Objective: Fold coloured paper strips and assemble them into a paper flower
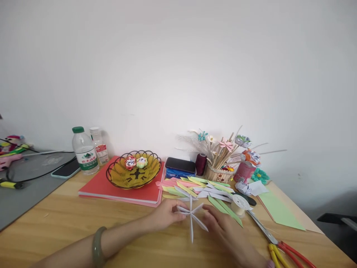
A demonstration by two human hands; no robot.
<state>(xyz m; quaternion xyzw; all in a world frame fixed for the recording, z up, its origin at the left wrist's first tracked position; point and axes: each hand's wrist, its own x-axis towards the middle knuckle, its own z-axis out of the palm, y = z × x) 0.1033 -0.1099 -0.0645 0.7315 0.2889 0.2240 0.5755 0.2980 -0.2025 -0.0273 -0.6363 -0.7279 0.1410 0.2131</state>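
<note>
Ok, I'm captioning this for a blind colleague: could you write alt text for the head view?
A left hand holds a white folded-paper star over a wooden table, the right hand close beside it. Behind are a yellow woven basket, coloured paper strips and craft flowers; scissors lie at right.

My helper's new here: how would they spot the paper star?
On the wooden table, find the coloured paper strips. Nearer the viewer, between the left hand and right hand, is a white paper star. Unlike the loose strips, its points radiate from one centre.
</note>
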